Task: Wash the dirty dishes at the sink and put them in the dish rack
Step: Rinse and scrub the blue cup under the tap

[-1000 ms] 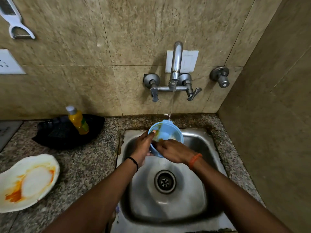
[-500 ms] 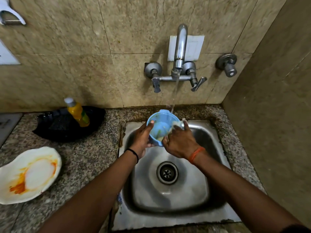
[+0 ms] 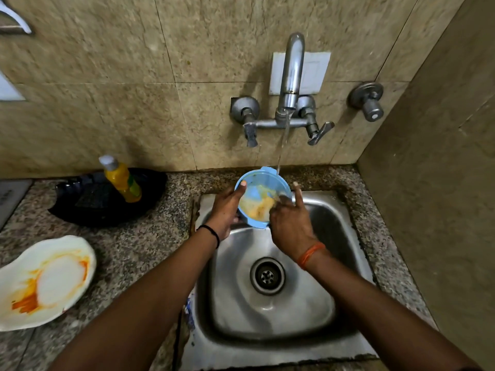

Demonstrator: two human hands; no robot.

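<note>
Left hand point(image 3: 225, 210) grips bowl point(image 3: 261, 196); right hand point(image 3: 290, 223) now rubs inside, forefinger raised at 12 o'clock. Bottle point(image 3: 122, 178) label unreadable.

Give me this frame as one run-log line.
left hand grips blue plastic bowl | right hand rubs inside | tap water running | stained white plate waiting

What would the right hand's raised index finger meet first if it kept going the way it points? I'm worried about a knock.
Probably the falling water stream, then the steel wall tap behind the round blue plastic bowl; depth is unclear.
</note>
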